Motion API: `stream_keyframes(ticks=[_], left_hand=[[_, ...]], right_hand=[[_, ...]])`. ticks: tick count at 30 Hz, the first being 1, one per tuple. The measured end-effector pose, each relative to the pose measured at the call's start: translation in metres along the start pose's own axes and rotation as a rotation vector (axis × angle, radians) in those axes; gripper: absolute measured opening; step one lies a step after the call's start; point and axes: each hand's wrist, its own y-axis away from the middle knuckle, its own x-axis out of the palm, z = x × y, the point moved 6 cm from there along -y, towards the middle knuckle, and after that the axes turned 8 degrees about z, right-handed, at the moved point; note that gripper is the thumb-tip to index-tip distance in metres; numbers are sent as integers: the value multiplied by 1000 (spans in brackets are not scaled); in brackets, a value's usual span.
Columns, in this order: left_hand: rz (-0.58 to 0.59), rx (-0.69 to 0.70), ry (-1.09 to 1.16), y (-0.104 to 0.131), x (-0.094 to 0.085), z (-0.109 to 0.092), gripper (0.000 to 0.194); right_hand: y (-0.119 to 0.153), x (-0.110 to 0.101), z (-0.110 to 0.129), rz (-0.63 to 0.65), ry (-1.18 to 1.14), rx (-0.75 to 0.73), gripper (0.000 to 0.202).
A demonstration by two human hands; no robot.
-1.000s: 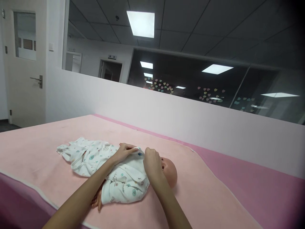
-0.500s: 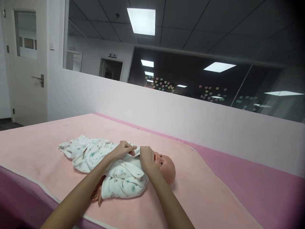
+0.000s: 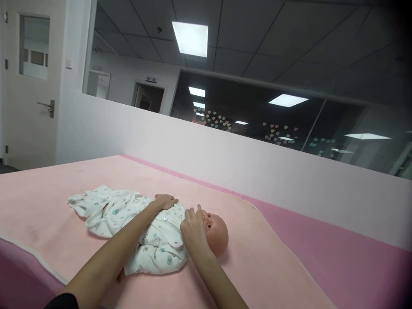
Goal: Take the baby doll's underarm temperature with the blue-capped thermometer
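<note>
A bald baby doll (image 3: pixel 219 234) lies on its back, its head to the right. It wears a white patterned baby romper (image 3: pixel 161 234), with a round snap visible on the chest. My left hand (image 3: pixel 165 201) rests flat on the far side of the doll's chest, fingers together and stretched out. Beside the doll's chin, my right hand (image 3: pixel 195 223) is bent over the romper's collar. Its outer finger is raised, while the others curl onto the cloth; their tips are partly hidden. My left forearm crosses the doll's body and covers part of the near sleeve.
A pink padded mat (image 3: pixel 273 266) lies under the doll, with a darker pink border (image 3: pixel 347 231) along the right and back. Behind it rises a white wall (image 3: pixel 225 154) with a window (image 3: pixel 251 107) above. A door (image 3: pixel 32 107) stands at the far left.
The romper's chest flap, partly folded back before, now lies flatter and shows a snap. My left hand has flattened; my right hand's outer finger has lifted. The view has shifted slightly.
</note>
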Motion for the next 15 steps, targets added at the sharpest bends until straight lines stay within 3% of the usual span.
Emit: stream_keyframes(ticks=[3, 6, 10, 12, 15], left_hand=[[4, -37, -92, 3, 6, 2, 58], [-11, -50, -166, 8, 6, 3, 63], [-51, -36, -238, 13, 5, 1, 63], [-54, -28, -250, 17, 5, 1, 62], [-41, -36, -237, 23, 5, 3, 63]], right_hand=[[6, -4, -1, -49, -100, 4, 11], [11, -19, -13, -205, -282, -36, 14], [19, -36, -69, -516, -541, 173, 21], [25, -25, -106, -611, -729, 364, 21], [39, 31, -152, -547, -1254, 733, 17]])
